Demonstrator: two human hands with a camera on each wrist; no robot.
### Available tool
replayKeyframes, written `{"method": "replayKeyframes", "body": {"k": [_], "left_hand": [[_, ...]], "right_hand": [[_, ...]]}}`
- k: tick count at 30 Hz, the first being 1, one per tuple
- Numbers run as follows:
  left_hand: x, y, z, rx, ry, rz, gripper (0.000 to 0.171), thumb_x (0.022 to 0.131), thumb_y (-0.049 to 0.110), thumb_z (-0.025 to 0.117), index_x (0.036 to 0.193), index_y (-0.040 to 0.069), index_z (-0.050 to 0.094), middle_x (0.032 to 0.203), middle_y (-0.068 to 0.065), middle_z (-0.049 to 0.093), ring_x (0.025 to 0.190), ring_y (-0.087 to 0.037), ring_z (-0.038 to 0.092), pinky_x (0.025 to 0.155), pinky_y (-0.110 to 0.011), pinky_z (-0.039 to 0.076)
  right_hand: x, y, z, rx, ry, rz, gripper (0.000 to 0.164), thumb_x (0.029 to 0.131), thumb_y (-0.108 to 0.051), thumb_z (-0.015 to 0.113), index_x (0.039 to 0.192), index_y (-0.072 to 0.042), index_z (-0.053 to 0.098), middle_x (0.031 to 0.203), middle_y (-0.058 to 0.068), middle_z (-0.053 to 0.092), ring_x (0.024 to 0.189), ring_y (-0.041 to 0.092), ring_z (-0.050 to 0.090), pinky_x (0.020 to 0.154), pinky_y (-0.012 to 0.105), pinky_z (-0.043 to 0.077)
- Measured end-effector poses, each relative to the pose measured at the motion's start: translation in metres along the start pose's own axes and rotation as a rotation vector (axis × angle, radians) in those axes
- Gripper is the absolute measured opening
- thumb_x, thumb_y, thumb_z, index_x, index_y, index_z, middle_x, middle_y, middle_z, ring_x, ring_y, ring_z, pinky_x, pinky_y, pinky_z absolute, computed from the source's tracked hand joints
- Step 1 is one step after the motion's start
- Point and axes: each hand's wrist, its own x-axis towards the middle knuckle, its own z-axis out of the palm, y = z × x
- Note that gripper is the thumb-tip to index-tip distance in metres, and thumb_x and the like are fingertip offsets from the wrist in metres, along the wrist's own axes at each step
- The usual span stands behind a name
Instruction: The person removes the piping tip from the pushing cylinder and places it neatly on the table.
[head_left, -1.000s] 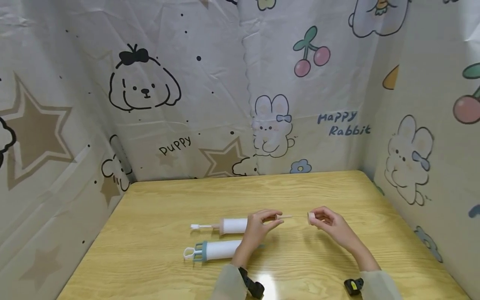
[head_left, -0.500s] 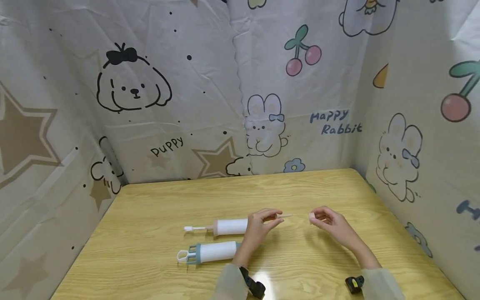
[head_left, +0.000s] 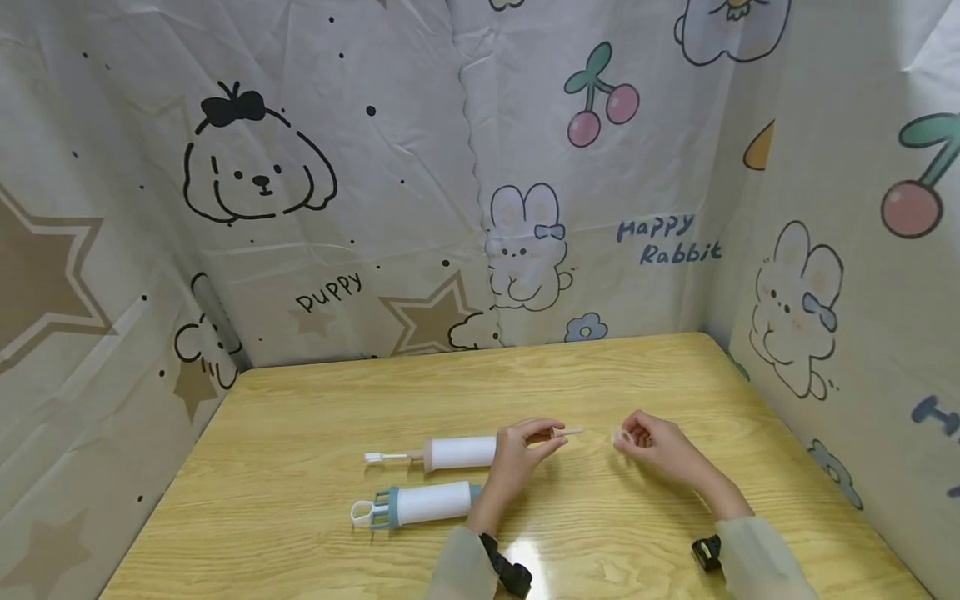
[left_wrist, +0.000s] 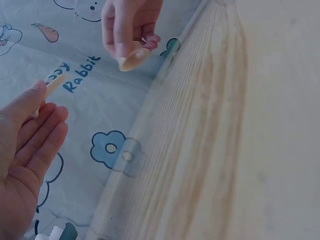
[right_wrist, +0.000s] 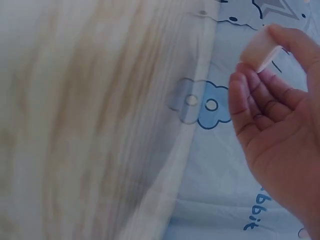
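Note:
My left hand (head_left: 517, 454) pinches a thin beige pointed nozzle (head_left: 572, 432) between thumb and fingertips; its tip points right. In the left wrist view the nozzle (left_wrist: 55, 86) juts past the thumb, the other fingers extended. Facing it across a small gap, my right hand (head_left: 663, 446) pinches a short beige ring-shaped cap (head_left: 618, 438). The right wrist view shows this cap (right_wrist: 260, 47) between thumb and fingertips. Beyond my left wrist lies a white syringe-like tube with a beige collar (head_left: 461, 452), its right end hidden by the hand. Nearer lies a similar tube with teal ends (head_left: 433, 503).
Both tubes lie lengthwise on the wood-grain table (head_left: 315, 417), plunger handles pointing left. A printed cloth (head_left: 420, 167) with cartoon animals stands around the table's back and sides. Dark straps with small devices sit on both wrists.
My right hand has turned the ring-shaped cap, so its opening now shows differently, and shifted slightly. The left hand keeps its place with the nozzle. The head view has swung a little right.

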Motion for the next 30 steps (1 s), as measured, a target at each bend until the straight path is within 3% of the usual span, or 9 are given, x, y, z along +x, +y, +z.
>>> {"method": "replayKeyframes", "body": {"k": [9, 16, 23, 26, 30], "left_hand": [[0.000, 0.001, 0.002, 0.024, -0.033, -0.019, 0.019, 0.087, 0.016, 0.073, 0.101, 0.003, 0.075, 0.093, -0.012, 0.075, 0.083, -0.021, 0.072, 0.076, -0.018, 0.059], [-0.002, 0.001, 0.006, 0.044, -0.044, -0.024, 0.013, 0.089, 0.013, 0.071, 0.098, 0.004, 0.073, 0.089, -0.011, 0.073, 0.080, -0.017, 0.071, 0.075, -0.019, 0.059], [0.000, 0.007, 0.014, 0.102, -0.102, -0.102, 0.010, 0.091, 0.011, 0.069, 0.096, 0.004, 0.073, 0.083, -0.008, 0.071, 0.074, -0.006, 0.067, 0.070, -0.012, 0.055], [0.004, 0.010, 0.018, 0.140, -0.124, -0.117, 0.008, 0.091, 0.009, 0.069, 0.095, 0.004, 0.072, 0.080, -0.006, 0.070, 0.071, -0.002, 0.064, 0.066, -0.010, 0.052], [0.008, 0.011, 0.024, 0.258, -0.172, -0.091, 0.005, 0.090, 0.008, 0.069, 0.093, 0.004, 0.071, 0.077, -0.003, 0.068, 0.068, 0.002, 0.058, 0.061, -0.007, 0.048]], "right_hand": [[0.004, 0.007, 0.003, -0.108, -0.115, -0.056, 0.018, 0.093, -0.020, 0.067, 0.088, -0.007, 0.056, 0.070, -0.003, 0.048, 0.061, 0.002, 0.040, 0.056, 0.020, 0.036], [0.003, 0.006, 0.008, -0.129, -0.158, -0.086, 0.020, 0.091, -0.019, 0.069, 0.086, -0.007, 0.054, 0.068, -0.003, 0.044, 0.060, 0.001, 0.036, 0.056, 0.019, 0.031], [-0.001, 0.006, 0.007, -0.122, -0.168, -0.061, 0.022, 0.088, -0.018, 0.071, 0.086, -0.006, 0.053, 0.070, -0.002, 0.044, 0.061, 0.003, 0.036, 0.055, 0.020, 0.031], [0.001, 0.006, 0.005, -0.131, -0.156, -0.063, 0.022, 0.088, -0.017, 0.071, 0.086, -0.006, 0.052, 0.071, -0.002, 0.044, 0.062, 0.003, 0.036, 0.056, 0.020, 0.031], [0.005, 0.007, 0.005, -0.130, -0.159, -0.057, 0.023, 0.088, -0.018, 0.071, 0.087, -0.006, 0.052, 0.072, -0.002, 0.044, 0.063, 0.004, 0.036, 0.057, 0.020, 0.031]]}}
